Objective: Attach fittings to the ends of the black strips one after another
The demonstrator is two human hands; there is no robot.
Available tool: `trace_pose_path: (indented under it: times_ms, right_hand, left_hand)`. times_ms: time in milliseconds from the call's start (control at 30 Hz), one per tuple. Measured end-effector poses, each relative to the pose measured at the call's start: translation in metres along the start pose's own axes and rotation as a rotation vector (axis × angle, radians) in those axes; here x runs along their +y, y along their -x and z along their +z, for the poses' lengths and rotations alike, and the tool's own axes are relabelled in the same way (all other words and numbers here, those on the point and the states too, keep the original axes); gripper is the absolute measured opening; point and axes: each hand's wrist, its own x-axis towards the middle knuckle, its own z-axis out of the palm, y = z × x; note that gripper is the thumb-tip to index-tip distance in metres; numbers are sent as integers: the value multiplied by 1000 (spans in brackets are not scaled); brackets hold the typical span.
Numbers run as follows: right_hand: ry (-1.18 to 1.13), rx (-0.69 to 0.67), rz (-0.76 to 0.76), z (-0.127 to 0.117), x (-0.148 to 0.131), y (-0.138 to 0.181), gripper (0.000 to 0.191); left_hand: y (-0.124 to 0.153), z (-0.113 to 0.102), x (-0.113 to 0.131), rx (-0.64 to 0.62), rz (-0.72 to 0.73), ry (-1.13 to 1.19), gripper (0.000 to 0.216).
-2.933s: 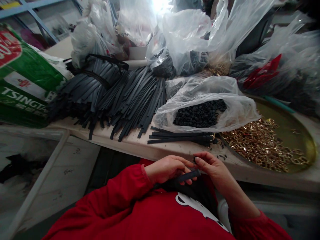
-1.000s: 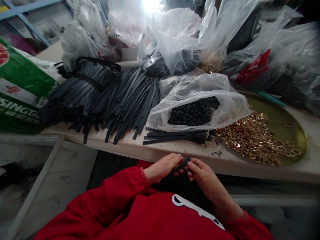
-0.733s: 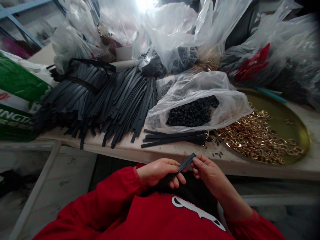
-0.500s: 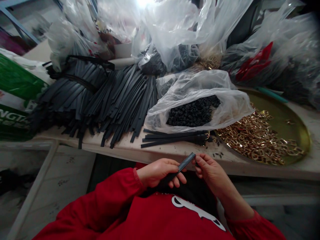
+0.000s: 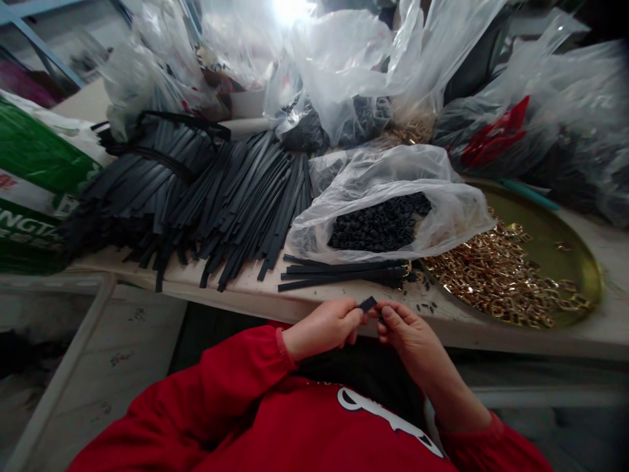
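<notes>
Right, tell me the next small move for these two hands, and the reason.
Probably feed the strap end onward with the left hand towards the right hand. Only a short tip of the black strap shows between the two thumbs, and the right fingertips sit right beside it. Whether they hold one of the small black loops is hidden.

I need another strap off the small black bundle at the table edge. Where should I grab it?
Judging by its pose, grip the bundle at its loose left ends, coming from the near table edge. The right end sits by gold buckles and under the bag.
</notes>
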Motion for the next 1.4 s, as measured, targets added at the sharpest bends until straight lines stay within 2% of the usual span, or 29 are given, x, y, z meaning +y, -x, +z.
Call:
trace_pose_path:
  times_ms: [100, 200, 333, 500, 700, 800, 967, 1100, 1200, 1300, 1400]
  right_hand:
    - [-126, 3, 35, -1, -6, 4, 36]
    - [-144, -13, 32, -1, -6, 7, 42]
    - [-39, 18, -6, 0, 0, 11, 43]
    - [158, 45, -101, -2, 7, 18, 44]
    - [247, -23, -152, -5, 13, 27, 38]
    - [237, -68, -160, -5, 12, 34, 36]
    - [140, -114, -117, -4, 7, 47, 36]
    - [182, -172, -210, -6, 1, 48, 32]
    - [203, -151, -254, -13, -7, 46, 33]
    - [116, -74, -194, -17, -13, 45, 39]
    - [6, -111, -174, -13, -11, 41, 39]
  left_hand:
    - [1, -4, 4, 64, 62, -187, 24]
    - [4, -1, 5, 114, 131, -313, 24]
    - [7, 7, 6, 154, 206, -394, 24]
    - [10, 12, 4, 174, 203, -488, 27]
    - [20, 16, 5, 107, 242, -644, 29]
    - [26, 19, 10, 59, 249, -646, 29]
    - [30, 26, 18, 11, 151, -540, 31]
    - [27, 34, 18, 22, 222, -513, 32]
    - [26, 33, 20, 6, 211, -522, 33]
    - [26, 28, 25, -28, 117, -507, 32]
    - [25, 22, 31, 0, 178, -486, 33]
